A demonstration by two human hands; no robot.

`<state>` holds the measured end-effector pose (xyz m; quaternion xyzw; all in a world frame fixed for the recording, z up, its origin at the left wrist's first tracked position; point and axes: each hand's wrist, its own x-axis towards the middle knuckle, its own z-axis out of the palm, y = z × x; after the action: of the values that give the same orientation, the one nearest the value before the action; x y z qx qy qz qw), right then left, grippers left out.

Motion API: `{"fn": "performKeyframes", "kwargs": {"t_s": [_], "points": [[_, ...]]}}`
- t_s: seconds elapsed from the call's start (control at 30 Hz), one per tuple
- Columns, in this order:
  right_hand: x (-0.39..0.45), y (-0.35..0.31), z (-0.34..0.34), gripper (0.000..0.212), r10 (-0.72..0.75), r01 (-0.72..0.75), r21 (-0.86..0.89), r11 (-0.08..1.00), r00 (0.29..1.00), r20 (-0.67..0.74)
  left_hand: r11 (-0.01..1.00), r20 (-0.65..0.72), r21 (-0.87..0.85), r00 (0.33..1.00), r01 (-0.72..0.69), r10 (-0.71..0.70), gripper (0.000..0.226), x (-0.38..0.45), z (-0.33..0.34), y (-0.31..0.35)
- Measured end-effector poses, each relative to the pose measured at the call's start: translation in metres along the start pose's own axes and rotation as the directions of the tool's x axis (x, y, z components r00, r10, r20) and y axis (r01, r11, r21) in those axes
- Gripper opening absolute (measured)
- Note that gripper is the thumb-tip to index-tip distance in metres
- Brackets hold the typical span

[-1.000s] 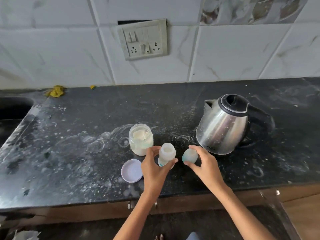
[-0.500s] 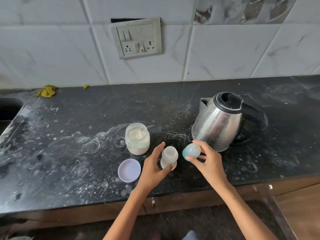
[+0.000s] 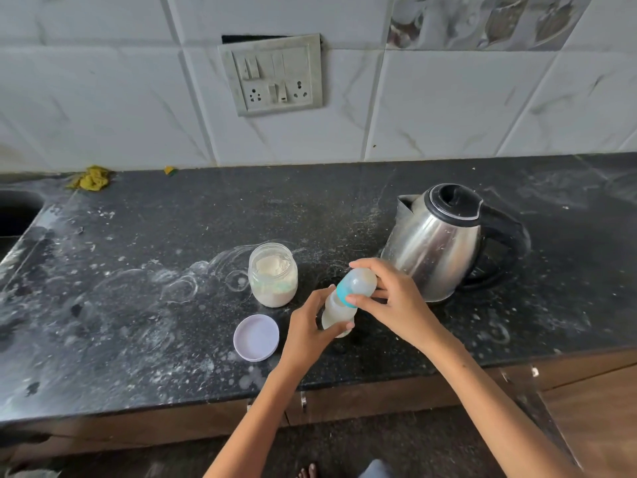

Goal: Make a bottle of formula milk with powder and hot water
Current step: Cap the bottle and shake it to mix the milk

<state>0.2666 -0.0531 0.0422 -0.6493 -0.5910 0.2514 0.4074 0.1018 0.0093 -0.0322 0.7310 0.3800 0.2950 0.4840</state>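
A small translucent baby bottle (image 3: 336, 313) with milky liquid stands tilted on the black counter (image 3: 138, 305), gripped around its body by my left hand (image 3: 308, 331). My right hand (image 3: 393, 298) holds the bottle's teal-ringed cap (image 3: 356, 286) and presses it onto the bottle's neck. Just left of the bottle stands an open glass jar of white powder (image 3: 273, 274), its pale lilac lid (image 3: 256, 337) lying flat in front of it. A steel electric kettle (image 3: 437, 241) with a black lid and handle sits right behind my right hand.
White powder is smeared over the counter around the jar. A sink opening (image 3: 17, 215) cuts into the far left. A yellow cloth (image 3: 90, 178) lies by the tiled wall, under a switch and socket plate (image 3: 272, 74). The counter's front edge runs just below my wrists.
My right hand has carried the cap from beside the bottle onto its neck. My left hand has closed around the bottle and tipped it slightly.
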Motion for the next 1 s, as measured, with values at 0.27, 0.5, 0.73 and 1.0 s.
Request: {"fn": "performKeyframes", "kwargs": {"t_s": [0.27,0.5,0.73,1.0], "points": [[0.013,-0.011,0.005,0.05,0.042,0.04,-0.326,0.944,0.97,0.241,0.999,0.003,-0.028,1.0,-0.024,0.024,0.047,0.006,0.006,-0.007],[0.013,-0.007,0.008,0.053,0.016,0.053,-0.261,0.964,0.967,0.255,0.998,0.018,-0.013,0.998,-0.062,0.063,0.051,0.005,0.009,-0.013],[0.028,-0.008,0.004,0.046,0.073,-0.019,-0.203,0.979,0.963,0.259,0.997,-0.008,-0.019,0.997,-0.071,0.071,0.052,0.003,0.009,-0.013],[0.017,0.003,0.021,0.054,0.075,-0.06,-0.344,0.937,0.997,0.031,0.998,-0.025,-0.017,0.998,-0.054,0.053,0.054,0.001,0.01,-0.011]]}}
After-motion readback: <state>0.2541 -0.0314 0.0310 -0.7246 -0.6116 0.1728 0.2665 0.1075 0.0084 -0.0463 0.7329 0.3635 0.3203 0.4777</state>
